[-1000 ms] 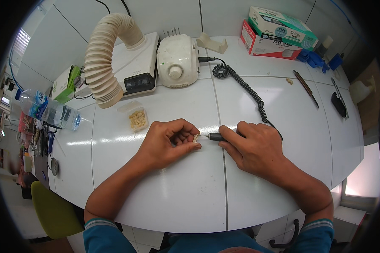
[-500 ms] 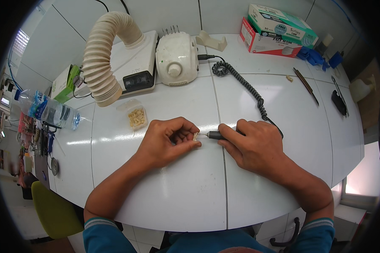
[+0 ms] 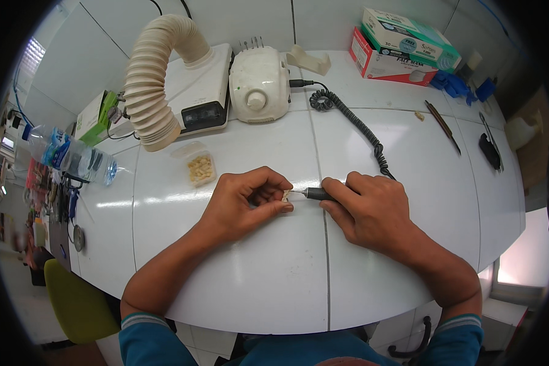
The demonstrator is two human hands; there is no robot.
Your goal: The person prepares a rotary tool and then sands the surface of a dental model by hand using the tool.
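My left hand [image 3: 241, 198] pinches a small cream-coloured, tooth-like piece [image 3: 285, 196] between thumb and forefinger. Most of the piece is covered by the fingertips. In my right hand [image 3: 374, 210] is a dark rotary handpiece [image 3: 318, 193] with a metal nose, held like a pen. Its thin tip points left and meets or nearly meets the piece; contact cannot be made out. Both hands are low over the white table [image 3: 268, 274]. Beyond my left hand, a small clear box [image 3: 192, 149] with its lid open holds several yellowish pieces [image 3: 200, 169].
A ribbed suction hose [image 3: 147, 79] arches over the back left, beside a white control unit [image 3: 259, 85] whose coiled cord [image 3: 354, 122] runs toward my right hand. Mask boxes [image 3: 402, 52], a slim brown tool [image 3: 443, 127] and a water bottle [image 3: 70, 155] lie around the edges.
The whole view has shifted slightly. Both hands keep their grips, and the handpiece tip sits a little higher against the small piece, at a slightly different angle.
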